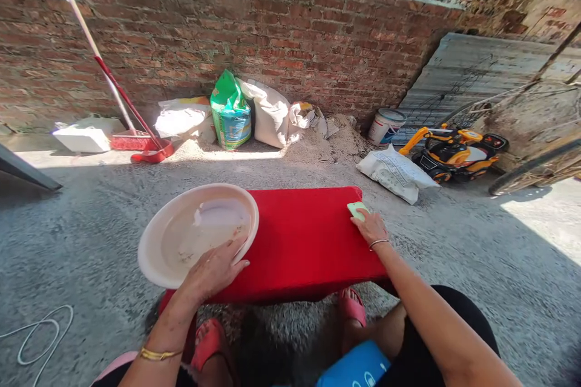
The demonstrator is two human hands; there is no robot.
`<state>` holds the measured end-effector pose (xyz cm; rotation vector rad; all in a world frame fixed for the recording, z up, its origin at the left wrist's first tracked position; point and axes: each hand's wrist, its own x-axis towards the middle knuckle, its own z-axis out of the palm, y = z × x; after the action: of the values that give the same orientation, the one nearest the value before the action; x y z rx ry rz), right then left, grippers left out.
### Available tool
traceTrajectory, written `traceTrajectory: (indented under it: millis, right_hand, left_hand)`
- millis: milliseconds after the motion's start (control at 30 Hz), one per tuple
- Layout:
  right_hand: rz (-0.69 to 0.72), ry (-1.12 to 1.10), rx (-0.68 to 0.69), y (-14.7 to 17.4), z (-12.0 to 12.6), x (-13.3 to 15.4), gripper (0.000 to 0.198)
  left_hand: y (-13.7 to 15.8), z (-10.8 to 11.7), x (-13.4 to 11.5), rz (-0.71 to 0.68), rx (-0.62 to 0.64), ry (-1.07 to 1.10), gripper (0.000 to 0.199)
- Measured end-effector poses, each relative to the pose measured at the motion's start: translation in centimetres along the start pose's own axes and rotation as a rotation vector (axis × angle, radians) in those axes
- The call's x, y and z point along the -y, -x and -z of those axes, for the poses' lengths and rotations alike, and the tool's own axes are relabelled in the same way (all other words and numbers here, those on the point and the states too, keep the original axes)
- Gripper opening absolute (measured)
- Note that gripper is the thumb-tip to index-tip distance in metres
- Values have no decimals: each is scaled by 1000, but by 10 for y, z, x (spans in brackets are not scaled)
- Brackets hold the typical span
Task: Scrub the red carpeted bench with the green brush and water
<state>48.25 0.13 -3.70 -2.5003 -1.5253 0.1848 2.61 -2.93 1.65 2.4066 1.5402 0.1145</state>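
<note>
A wide pale pink plastic basin (152,254) with clear water and small bits in it stands on the left part of a red-covered low table (299,236). My left hand (215,272) is on the basin's near right rim, fingers over the inner side and thumb outside, gripping the edge. At the table's far right corner, my right hand (373,228) has its fingers closed on a small, flat, pale green block (357,210) with rounded corners. Its exact kind I cannot make out.
Along the brick wall stand a green sack (230,112), a white sack (270,115), a red dustpan (154,151) and a paint bucket (385,126). Right of them are a white bag (397,172) and a yellow toy excavator (458,154). A pale cable (57,329) lies left.
</note>
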Motion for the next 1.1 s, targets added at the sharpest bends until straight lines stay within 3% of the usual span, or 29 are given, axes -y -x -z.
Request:
traceTrajectory:
  millis: [100,167,233,367,467,533,667,733,800,967,1033,1100]
  right_hand:
    - [-316,-22,-76,-2,21,-63,53]
    - [-337,-70,-128,12,23,-72,54]
    - [-189,-130,-152,34,14,-54,51]
    - [225,-154,-106,79,-18,11,41]
    - [360,-82,-91,89,-26,24,39]
    - [297,-56,-82,82,-19,2,39]
    - [-77,-31,-117,62,5,-74,45]
    - [-215,-28,-161,63,11,-93,49]
    - [-202,-61,-184,71,8,-85,49]
    - [165,-93,-131,93,-16,-16,41]
    - [185,-61,-118,91,-16,-10,40]
    - [94,-55,-94,86,-9,-27,41]
  left_hand:
    - [0,-3,1,-6,-9,-11,55]
    - [-2,-5,3,-14,-13,-10,54]
    - [-4,-7,5,-24,-24,-16,57]
    - [-6,-11,9,-34,-37,-48,58]
    - [-6,-14,11,-33,-55,-58,57]
    - [-5,-15,12,-33,-70,-60,58]
    - [-5,-16,14,-32,-67,-44,56]
    - [-5,-16,14,-32,-66,-29,58]
    - [-5,-15,14,-34,-65,-24,61]
    - [-7,-9,8,-18,-47,-27,60]
    - [-7,-6,5,-9,-43,-27,59]
    - [-6,-4,2,6,-32,-33,58]
